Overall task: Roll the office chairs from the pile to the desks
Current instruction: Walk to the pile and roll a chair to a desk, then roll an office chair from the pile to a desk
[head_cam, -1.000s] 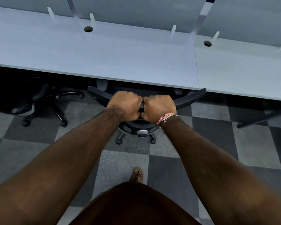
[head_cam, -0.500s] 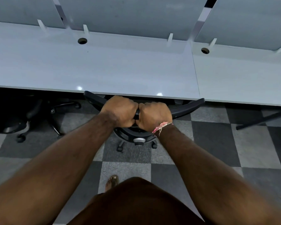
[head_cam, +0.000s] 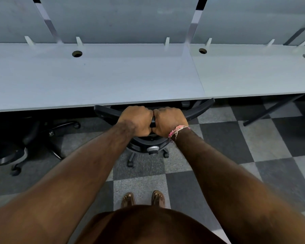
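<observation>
Left hand (head_cam: 136, 120) and right hand (head_cam: 167, 120) grip the chair backrest (head_cam: 199, 110) top; push evenly, stopping at the desk (head_cam: 95, 81) edge.

Desk edge (head_cam: 148, 102) just ahead of chair back (head_cam: 199, 110); second chair (head_cam: 25, 147) left; open carpet (head_cam: 253, 147) right.
</observation>
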A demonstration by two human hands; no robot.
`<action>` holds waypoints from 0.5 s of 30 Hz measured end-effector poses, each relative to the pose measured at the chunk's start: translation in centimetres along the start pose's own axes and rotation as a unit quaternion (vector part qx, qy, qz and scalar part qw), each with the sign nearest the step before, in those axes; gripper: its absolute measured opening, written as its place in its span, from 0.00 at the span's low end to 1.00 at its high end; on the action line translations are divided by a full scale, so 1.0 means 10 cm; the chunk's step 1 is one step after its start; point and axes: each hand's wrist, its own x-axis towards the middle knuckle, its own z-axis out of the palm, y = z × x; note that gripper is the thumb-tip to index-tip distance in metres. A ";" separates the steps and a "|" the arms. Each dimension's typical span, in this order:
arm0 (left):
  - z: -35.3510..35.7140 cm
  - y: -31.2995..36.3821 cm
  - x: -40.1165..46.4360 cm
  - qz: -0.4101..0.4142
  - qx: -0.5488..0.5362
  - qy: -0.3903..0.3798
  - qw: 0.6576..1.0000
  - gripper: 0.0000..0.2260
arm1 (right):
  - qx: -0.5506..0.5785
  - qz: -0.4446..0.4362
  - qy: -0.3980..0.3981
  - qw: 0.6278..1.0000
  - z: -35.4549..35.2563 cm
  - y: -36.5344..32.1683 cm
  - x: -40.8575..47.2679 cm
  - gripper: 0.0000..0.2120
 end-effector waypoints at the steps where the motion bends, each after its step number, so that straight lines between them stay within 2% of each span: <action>1: -0.01 0.02 -0.02 0.000 -0.002 0.002 1.000 0.11 | 0.007 0.005 -0.001 1.000 0.00 -0.02 -0.02 0.18; 7: -0.20 0.24 -0.05 0.026 0.001 0.026 0.999 0.11 | 0.045 0.061 0.019 0.997 -0.05 0.02 -0.24 0.17; 11: -0.42 0.59 0.00 0.067 -0.003 0.060 0.996 0.11 | 0.050 0.110 0.055 0.991 -0.14 0.24 -0.56 0.13; 15: -0.53 1.06 0.08 0.122 0.011 0.094 0.988 0.12 | 0.042 0.161 0.077 0.983 -0.21 0.56 -0.95 0.15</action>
